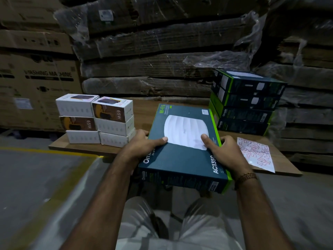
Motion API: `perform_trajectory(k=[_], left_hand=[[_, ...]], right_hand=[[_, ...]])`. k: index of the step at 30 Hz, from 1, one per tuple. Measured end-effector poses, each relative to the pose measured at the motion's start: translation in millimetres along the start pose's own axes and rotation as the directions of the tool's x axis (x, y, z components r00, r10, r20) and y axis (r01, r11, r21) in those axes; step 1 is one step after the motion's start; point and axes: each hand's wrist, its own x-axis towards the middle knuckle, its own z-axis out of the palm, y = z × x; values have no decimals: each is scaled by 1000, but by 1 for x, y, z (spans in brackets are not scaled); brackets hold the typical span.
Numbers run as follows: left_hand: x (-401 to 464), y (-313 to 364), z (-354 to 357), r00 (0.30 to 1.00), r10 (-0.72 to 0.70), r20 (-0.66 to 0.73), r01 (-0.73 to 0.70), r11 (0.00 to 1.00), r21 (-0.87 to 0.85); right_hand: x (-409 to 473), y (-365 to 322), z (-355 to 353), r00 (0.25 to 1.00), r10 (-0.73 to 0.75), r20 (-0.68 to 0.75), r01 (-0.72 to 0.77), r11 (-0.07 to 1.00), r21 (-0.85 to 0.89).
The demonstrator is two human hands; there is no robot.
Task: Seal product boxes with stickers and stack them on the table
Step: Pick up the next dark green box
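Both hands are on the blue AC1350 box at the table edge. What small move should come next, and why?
Probably free the right hand to pick a sticker from the sticker sheet beside it, while the left hand keeps the blue box; no seal shows on it yet.

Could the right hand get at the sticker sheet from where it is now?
Probably yes, once freed: the sticker sheet lies flat on the table just beside the right hand, nothing between them. But that hand, with the left hand, grips the teal box.

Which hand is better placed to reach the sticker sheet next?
Right. The right hand grips the teal box on the side nearest the sticker sheet; the left hand holds the far side.
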Motion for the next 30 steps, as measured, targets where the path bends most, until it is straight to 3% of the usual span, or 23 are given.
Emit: perform_trajectory(k=[8,13,16,23,30], left_hand=[[-3,11,2,989,145,37,-131,957,-259],[-8,18,13,943,282,-175,-313,933,-180],[-7,25,8,915,337,-221,-376,910,-173],[-12,60,-3,865,497,-66,-496,831,-251],[-18,97,-6,800,592,-98,-593,756,-279]], right_hand=[[-14,-19,-4,989,-115,-95,133,966,220],[-16,-34,-12,962,-265,-66,272,902,334],[-15,-45,-20,937,-346,-43,341,884,319],[-11,-66,-27,880,-441,-176,474,839,267],[-11,-81,-38,809,-535,-242,585,771,251]])
